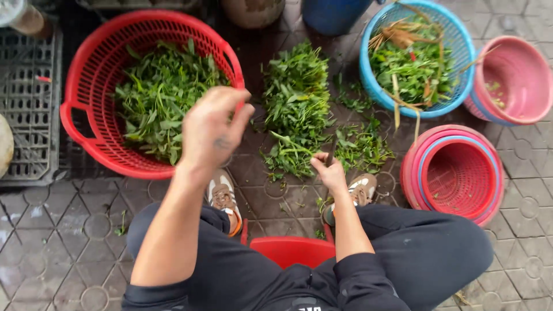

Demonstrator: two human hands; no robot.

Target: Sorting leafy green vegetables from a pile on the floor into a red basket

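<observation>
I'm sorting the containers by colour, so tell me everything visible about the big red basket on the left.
The red basket is round, of slotted plastic by the look, with a thick rolled rim and a handle cut-out on its left side. It stands upright on the paved ground, partly over a dark grate, and holds a heap of loose green leafy stems. The left hand is raised over its right rim; whether they touch is unclear.

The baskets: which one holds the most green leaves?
The big red basket at upper left, beside the left hand. Leaves fill its middle; the blue basket has fewer, mixed with dry stalks, and the pink ones are almost empty.
</observation>
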